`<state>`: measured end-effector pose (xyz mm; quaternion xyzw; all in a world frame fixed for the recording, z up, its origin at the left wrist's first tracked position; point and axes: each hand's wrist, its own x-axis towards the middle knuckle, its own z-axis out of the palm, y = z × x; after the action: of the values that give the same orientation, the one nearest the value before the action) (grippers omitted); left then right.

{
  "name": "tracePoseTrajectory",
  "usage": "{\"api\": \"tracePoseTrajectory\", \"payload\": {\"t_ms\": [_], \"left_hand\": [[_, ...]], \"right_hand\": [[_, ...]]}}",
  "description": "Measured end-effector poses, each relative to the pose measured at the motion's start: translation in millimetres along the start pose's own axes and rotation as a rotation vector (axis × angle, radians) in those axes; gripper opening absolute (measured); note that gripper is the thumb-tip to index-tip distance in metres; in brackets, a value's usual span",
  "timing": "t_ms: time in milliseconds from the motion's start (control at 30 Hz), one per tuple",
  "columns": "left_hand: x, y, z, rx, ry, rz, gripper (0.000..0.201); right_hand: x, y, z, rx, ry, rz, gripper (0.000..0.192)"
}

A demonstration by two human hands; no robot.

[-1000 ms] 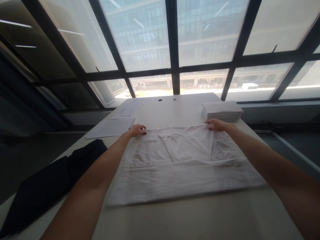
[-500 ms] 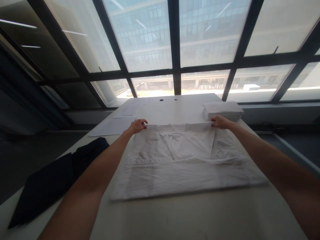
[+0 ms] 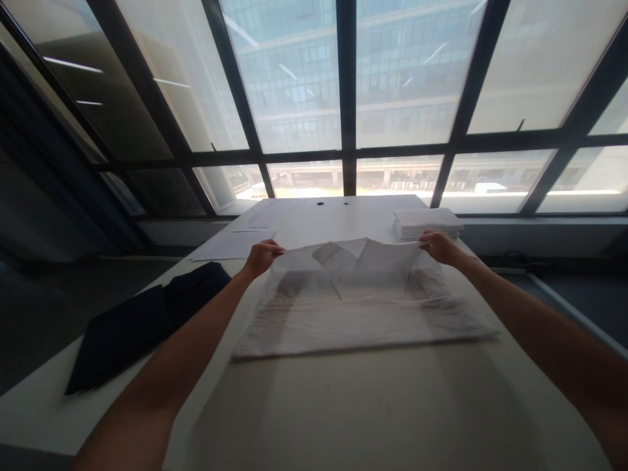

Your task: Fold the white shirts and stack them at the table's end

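Observation:
A white shirt (image 3: 358, 320), folded into a wide rectangle with what looks like its collar at the far side, lies on the white table (image 3: 343, 405). My left hand (image 3: 263, 257) pinches the shirt's far left corner. At the far right corner, my right hand (image 3: 438, 246) grips the same edge between thumb and fingers. That far edge is raised a little and stretched between both hands, while the near part rests flat on the tabletop. Some fingertips are hidden by the cloth.
A stack of folded white cloth (image 3: 426, 221) stands just beyond my right hand. Dark folded clothing (image 3: 132, 330) lies left of my left forearm. Paper sheets (image 3: 233, 244) are at the table's far left. A large window (image 3: 304, 78) rises behind the table.
The shirt's far edge has been lifted by both hands, and its collar area now stands up. My left hand has shifted slightly left. The camera view has tilted up a little.

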<state>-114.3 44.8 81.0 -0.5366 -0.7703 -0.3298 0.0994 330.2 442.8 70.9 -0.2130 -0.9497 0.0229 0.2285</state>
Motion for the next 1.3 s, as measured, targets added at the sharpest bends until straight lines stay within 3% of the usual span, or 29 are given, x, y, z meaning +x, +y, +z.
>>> {"api": "tracePoseTrajectory", "payload": {"t_ms": [200,400,600,867,1100,1200,1300], "left_hand": [[-53.5,7.9,0.9,-0.035,0.010,0.103,0.019],[-92.9,1.7,8.4,-0.056,-0.085,0.161,0.021],[-105.5,0.9,12.5,-0.121,-0.143,0.088,0.027],[-111.0,12.4,0.4,-0.188,-0.252,0.075,0.033],[-111.8,5.5,-3.6,-0.005,-0.427,0.076,0.033],[-111.3,23.8,-7.0,0.090,-0.459,0.073,0.046],[-99.4,68.1,3.3,0.078,-0.364,0.132,0.054]], "right_hand": [[-45.3,-7.4,7.1,0.003,0.102,-0.014,0.027],[-82.1,-6.5,25.8,-0.076,0.021,-0.026,0.034],[-102.9,-5.7,29.1,-0.121,0.039,0.075,0.033],[-107.4,-13.8,27.7,-0.152,0.024,0.251,0.030],[-108.5,-20.6,22.6,-0.172,-0.039,0.325,0.037],[-105.7,-30.7,14.6,-0.194,-0.075,0.408,0.041],[-89.5,-56.6,7.2,-0.172,0.020,0.415,0.044]]}}
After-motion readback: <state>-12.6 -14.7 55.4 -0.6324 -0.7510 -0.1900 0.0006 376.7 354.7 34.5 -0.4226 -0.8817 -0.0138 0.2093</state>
